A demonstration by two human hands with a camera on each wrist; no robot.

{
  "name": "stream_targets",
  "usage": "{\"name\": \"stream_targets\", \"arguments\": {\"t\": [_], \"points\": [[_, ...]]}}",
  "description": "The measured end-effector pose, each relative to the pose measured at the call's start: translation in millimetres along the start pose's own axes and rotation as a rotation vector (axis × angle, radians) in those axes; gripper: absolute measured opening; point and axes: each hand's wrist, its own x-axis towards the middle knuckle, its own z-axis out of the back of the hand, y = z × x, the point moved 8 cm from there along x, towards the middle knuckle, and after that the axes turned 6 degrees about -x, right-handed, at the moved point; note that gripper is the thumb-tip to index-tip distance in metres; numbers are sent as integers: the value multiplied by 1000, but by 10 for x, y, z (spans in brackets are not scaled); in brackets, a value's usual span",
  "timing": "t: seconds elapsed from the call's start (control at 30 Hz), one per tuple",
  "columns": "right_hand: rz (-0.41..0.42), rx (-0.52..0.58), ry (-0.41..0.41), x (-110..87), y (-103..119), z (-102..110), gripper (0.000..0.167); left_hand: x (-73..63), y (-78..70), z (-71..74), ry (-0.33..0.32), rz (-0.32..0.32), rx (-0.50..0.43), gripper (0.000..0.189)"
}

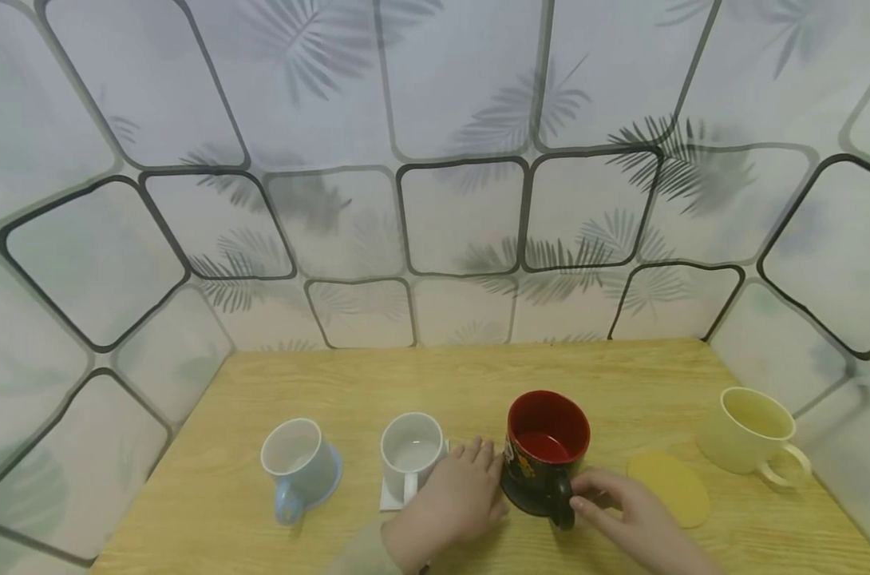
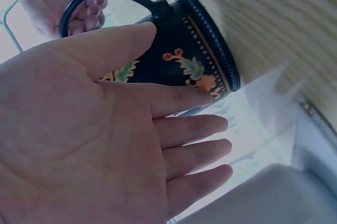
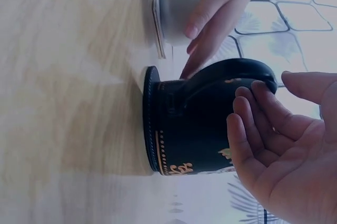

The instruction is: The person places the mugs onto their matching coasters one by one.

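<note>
A black mug with a red inside and painted flowers stands upright on a black coaster. At its handle is my right hand, with thumb and index fingertips on either side of the outer curve and the other fingers loosely bent. My left hand reaches along the mug's left side near the base, palm toward it and fingers straight. Just left of that hand, a white mug sits on a white square coaster, partly hidden by the hand.
Further left, a pale blue mug rests on a round blue coaster. To the right lie a round yellow coaster and a cream-yellow mug near the table's right edge. Patterned cloth encloses the wooden table behind and at both sides.
</note>
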Motion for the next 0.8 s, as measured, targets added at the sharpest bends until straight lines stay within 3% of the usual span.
{"name": "stream_targets", "arguments": {"t": [0.17,0.33,0.57,0.8], "points": [[13,-36,-33,1,13,84,15,-76,13,87,-33,-15,-24,69],[-38,-53,-20,13,11,147,14,-117,37,165,-45,-42,-75,68],[-47,-44,-28,29,45,226,15,-163,55,252,-63,-115,-11,67],[-51,-87,-71,38,63,340,17,-221,106,335,-72,-155,-13,64]]}}
